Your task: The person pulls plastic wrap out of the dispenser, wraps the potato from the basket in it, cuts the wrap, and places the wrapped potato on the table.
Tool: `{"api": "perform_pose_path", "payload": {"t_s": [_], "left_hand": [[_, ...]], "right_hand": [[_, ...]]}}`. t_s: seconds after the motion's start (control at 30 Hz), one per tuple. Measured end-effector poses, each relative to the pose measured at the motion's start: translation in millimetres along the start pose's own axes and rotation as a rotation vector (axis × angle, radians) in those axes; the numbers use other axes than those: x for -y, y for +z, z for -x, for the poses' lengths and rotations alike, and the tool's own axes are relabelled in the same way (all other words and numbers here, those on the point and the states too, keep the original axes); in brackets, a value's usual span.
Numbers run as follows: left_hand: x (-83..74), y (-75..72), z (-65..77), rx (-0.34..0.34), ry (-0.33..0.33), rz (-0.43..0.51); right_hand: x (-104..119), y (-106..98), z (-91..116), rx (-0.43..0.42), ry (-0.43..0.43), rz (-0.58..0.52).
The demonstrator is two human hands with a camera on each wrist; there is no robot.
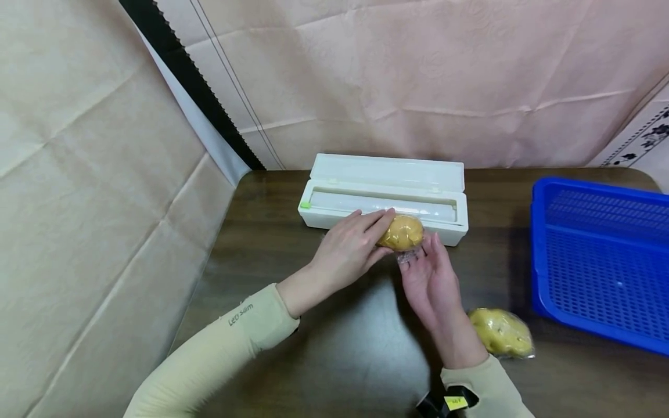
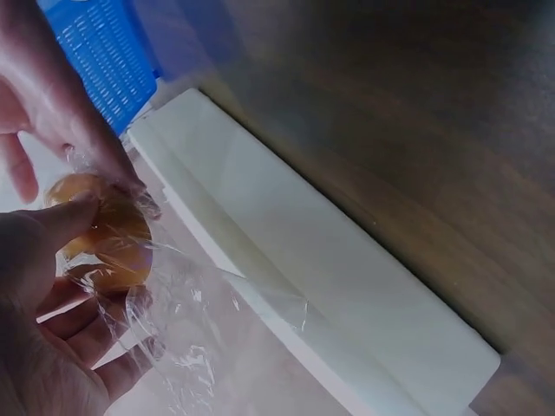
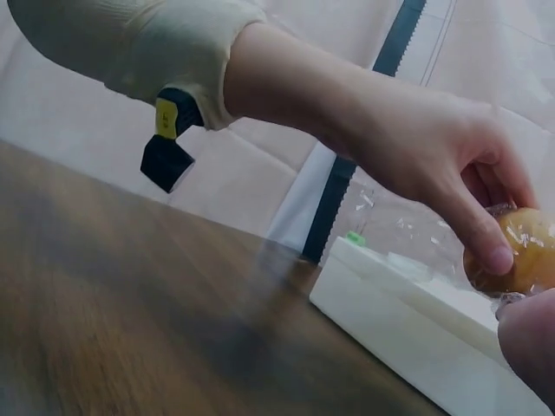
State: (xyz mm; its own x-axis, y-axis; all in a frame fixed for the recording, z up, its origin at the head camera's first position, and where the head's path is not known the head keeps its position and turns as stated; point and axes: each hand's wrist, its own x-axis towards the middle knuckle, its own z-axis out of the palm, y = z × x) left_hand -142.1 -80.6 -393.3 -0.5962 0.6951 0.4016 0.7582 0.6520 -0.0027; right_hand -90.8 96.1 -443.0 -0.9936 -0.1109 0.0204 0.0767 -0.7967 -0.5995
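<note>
My left hand (image 1: 351, 247) grips a potato (image 1: 406, 233) wrapped in clear cling film, thumb on one side and fingers on the other. Loose film (image 2: 186, 347) trails from the potato past the left fingers in the left wrist view. My right hand (image 1: 431, 284) is turned palm up beside the potato, its fingers fairly straight and against the film at the near edge. Just behind both hands stands a white cling film dispenser (image 1: 387, 223), lid raised, with the film roll (image 1: 381, 204) inside. In the right wrist view, the right hand (image 3: 531, 347) is mostly cut off.
A second wrapped potato (image 1: 502, 332) lies on the brown table (image 1: 360, 360) beside the right forearm. Farther right is a blue plastic basket (image 1: 543, 261). Pale cloth (image 1: 444, 75) hangs behind the table, and more cloth (image 1: 94, 232) hangs on the left.
</note>
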Motion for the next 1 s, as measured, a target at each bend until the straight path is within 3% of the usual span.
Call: {"api": "perform_pose_path", "payload": {"t_s": [0.2, 0.57, 0.7, 0.87, 1.0], "left_hand": [[0.2, -1.2, -1.6, -0.010, 0.012, -0.008], [-2.7, 0.2, -3.7, -0.039, 0.049, -0.007], [-2.7, 0.2, -4.2, -0.030, 0.054, -0.012], [-1.3, -1.6, -4.1, -0.016, 0.050, -0.005], [0.7, -3.6, -2.7, -0.006, 0.043, 0.010]], "right_hand": [[-0.9, -4.9, -0.6, -0.037, 0.015, -0.019], [6.1, -2.6, -3.9, -0.009, 0.094, -0.245], [6.9, -2.2, -3.9, -0.007, 0.097, -0.277], [4.6, -2.7, -4.2, 0.020, 0.078, -0.195], [4.1, -5.2, -2.4, 0.010, 0.056, -0.006]]}}
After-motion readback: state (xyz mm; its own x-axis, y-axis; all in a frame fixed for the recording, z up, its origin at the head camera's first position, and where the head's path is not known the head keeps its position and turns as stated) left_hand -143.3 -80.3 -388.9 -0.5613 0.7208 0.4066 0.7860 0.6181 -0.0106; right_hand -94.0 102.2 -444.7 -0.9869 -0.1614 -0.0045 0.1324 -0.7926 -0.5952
